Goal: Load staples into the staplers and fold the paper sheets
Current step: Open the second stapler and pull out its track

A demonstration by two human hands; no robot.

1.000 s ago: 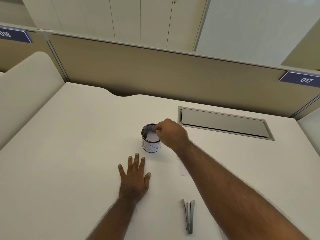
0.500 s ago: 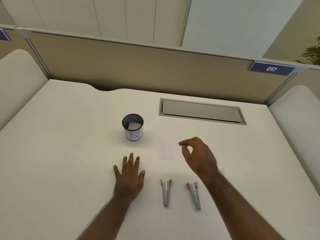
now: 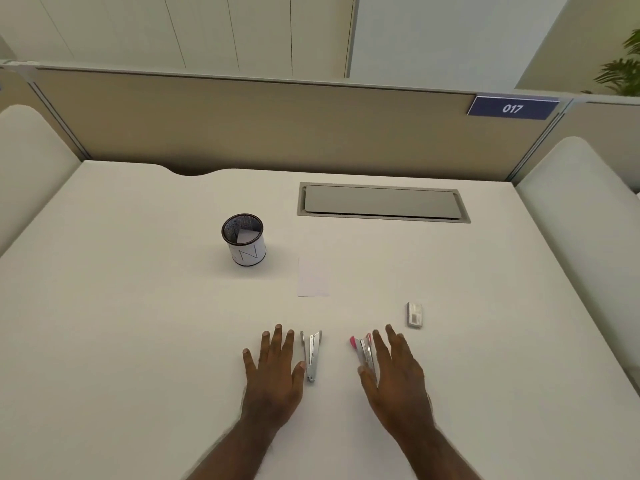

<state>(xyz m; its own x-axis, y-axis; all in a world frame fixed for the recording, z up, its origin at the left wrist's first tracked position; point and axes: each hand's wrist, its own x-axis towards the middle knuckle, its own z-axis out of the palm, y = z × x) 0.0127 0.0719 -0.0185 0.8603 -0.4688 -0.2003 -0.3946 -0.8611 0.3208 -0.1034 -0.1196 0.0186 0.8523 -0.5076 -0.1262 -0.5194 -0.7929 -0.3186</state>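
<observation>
Head view: right hand (image 3: 394,375) has come back from the cup (image 3: 245,241) — a second ago it was reaching into the rim, half a second ago it hung mid-air with fingers pinched, now it lies flat on the table (image 3: 138,306), grip wide and empty, index side touching or overlapping the pink-tipped stapler (image 3: 363,351). Left hand (image 3: 273,368) stays flat, palm down, grip wide and empty, thumb just beside the plain silver stapler (image 3: 311,355). Camera has also tilted down and right, so more of the table shows, including a small staple box (image 3: 415,315) beyond the right hand — not visible in either earlier frame. My read: one folded sheet now sits in the cup, so that part looks done and the hands are parked between steps. Whether the staplers are loaded I can't tell; both lie splayed open, which suggests loading is pending or unfinished. Count — staplers: 2, side by side between the hands. Staple boxes: 1. Loose paper sheets: 1, a paper sheet (image 3: 313,277) lying flat beyond the staplers, right of the cup, touching nothing. Cups: 1, upright, white paper visible inside. Hands: 2, neither holding anything.
</observation>
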